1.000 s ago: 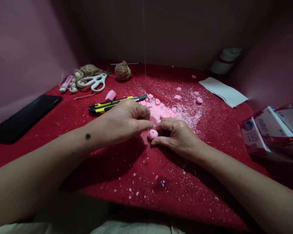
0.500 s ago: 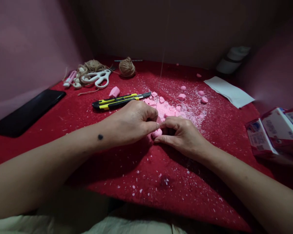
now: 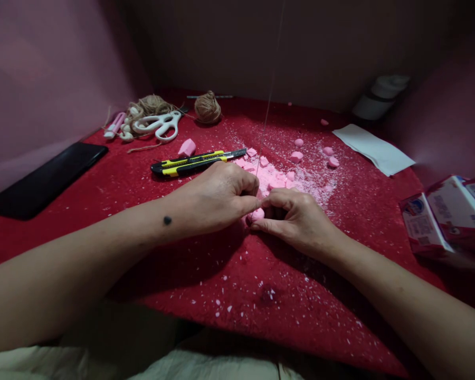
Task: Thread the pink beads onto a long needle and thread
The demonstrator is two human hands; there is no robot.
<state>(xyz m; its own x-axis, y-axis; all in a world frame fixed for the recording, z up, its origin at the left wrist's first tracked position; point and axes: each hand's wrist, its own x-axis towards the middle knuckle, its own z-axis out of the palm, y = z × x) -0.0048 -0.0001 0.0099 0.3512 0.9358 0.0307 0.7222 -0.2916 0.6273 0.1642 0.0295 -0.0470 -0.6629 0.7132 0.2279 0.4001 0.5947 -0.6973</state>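
Note:
My right hand point(image 3: 295, 214) is closed, thumb and fingers pinching a small rounded pink soap piece point(image 3: 256, 215) just above the red cloth. My left hand point(image 3: 225, 198) meets it from the other side, its thumb and forefinger pressed together at the top of the piece. From those left fingertips a thin pale thread point(image 3: 268, 105) runs upward out of view. Whatever else the left fingers pinch is hidden. Behind both hands lies a heap of pink shavings and crumbs point(image 3: 271, 174). A black and yellow utility knife point(image 3: 198, 162) rests beyond my left hand, blade out.
Scissors point(image 3: 167, 125), twine point(image 3: 152, 105) and a twine ball point(image 3: 208, 108) lie at back left, near a black phone point(image 3: 49, 179). Several pink lumps point(image 3: 296, 157) are scattered behind. White paper point(image 3: 374, 148), a bottle point(image 3: 380, 97) and boxes point(image 3: 451, 214) stand or lie right.
The whole view has shifted slightly. Both hands keep nearly the same pose around the pink piece, and the thread leans a little more to the right.

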